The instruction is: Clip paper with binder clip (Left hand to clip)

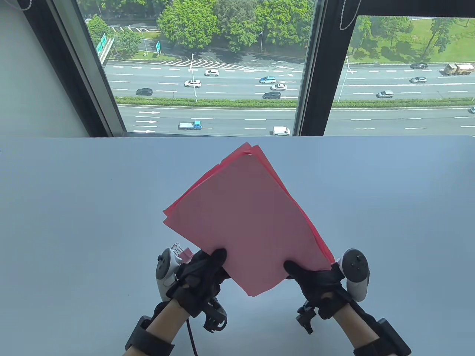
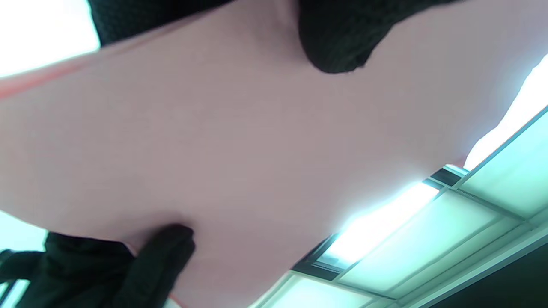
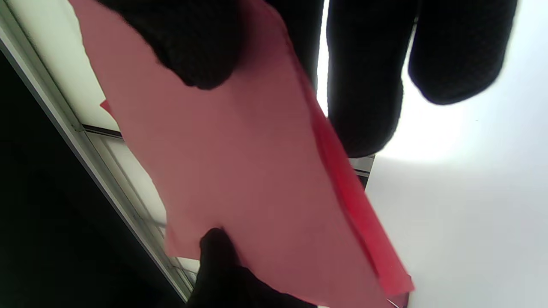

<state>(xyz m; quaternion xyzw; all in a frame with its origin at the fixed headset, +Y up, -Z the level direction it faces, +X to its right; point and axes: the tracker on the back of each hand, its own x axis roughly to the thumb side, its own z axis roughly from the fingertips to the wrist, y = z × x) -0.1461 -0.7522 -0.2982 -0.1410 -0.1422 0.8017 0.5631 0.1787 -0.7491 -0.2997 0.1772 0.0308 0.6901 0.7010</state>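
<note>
A stack of pink and red paper sheets [image 1: 245, 215] is held up off the white table [image 1: 74, 222], tilted, with one corner pointing at the window. My left hand [image 1: 213, 261] grips its near left edge, thumb on top. My right hand [image 1: 297, 272] grips the near right edge, thumb on top. A pink binder clip [image 1: 184, 253] with wire handles shows just behind the left hand, partly hidden. I cannot tell whether it lies on the table. The left wrist view shows the paper [image 2: 257, 149] close up, the right wrist view its red edge [image 3: 351, 201].
The table's far edge [image 1: 237, 136] meets a large window overlooking a road. Dark window frames [image 1: 315, 66] stand behind it. Ceiling light panels [image 2: 428, 239] show in the left wrist view.
</note>
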